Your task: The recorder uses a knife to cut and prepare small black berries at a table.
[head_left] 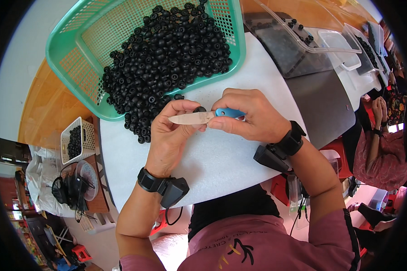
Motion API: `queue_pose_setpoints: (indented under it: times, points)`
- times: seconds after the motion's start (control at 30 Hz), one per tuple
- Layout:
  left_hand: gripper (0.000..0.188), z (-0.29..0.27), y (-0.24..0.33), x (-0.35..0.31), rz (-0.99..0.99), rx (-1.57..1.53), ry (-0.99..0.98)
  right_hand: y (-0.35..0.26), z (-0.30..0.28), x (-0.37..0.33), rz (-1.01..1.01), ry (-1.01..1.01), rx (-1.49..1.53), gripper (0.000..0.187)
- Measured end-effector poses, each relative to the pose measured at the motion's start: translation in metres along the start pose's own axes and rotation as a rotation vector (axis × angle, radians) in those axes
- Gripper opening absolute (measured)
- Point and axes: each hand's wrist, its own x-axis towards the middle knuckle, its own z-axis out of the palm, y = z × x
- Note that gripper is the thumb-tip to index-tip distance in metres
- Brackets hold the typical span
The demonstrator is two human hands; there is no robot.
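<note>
A small round black part (199, 109) is pinched between the thumb and fingers of my left hand (167, 135). My right hand (260, 115) is closed around the blue handle of a small knife (191, 118). Its pale blade points left, crossing just in front of the black part and over my left fingertips. Whether the edge touches the part I cannot tell. Just beyond my hands, a green plastic basket (240, 49) lies tilted with its opening toward me. Many black parts (172, 56) like the held one fill it and spill onto the white tabletop (226, 167).
At the left stands a white basket (91, 140) of black parts. A clear plastic bin (303, 58) with some black parts sits at the back right, near a dark grey board (323, 106). Another person's hands (379, 110) show at the far right.
</note>
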Motion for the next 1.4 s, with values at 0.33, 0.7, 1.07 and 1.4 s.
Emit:
queue_pose_setpoints:
  times: [0.33,0.7,1.07,1.4]
  points:
    - [0.028,-0.0015,-0.0013,0.0006,0.01,0.004,-0.009,0.0007,0.0005,-0.0002,-0.001,0.009,-0.007,0.023]
    - [0.029,-0.0027,0.0005,0.0013,-0.003,0.025,-0.008,0.0023,0.0017,-0.0005,0.001,0.042,-0.017,0.024]
    - [0.03,-0.0016,-0.0004,-0.0005,-0.005,0.027,-0.038,0.0031,0.0013,-0.0005,0.024,0.04,-0.02,0.024]
    - [0.03,-0.0015,-0.0005,0.0008,0.028,0.018,-0.027,0.0005,0.0009,0.0005,-0.004,0.007,-0.007,0.023]
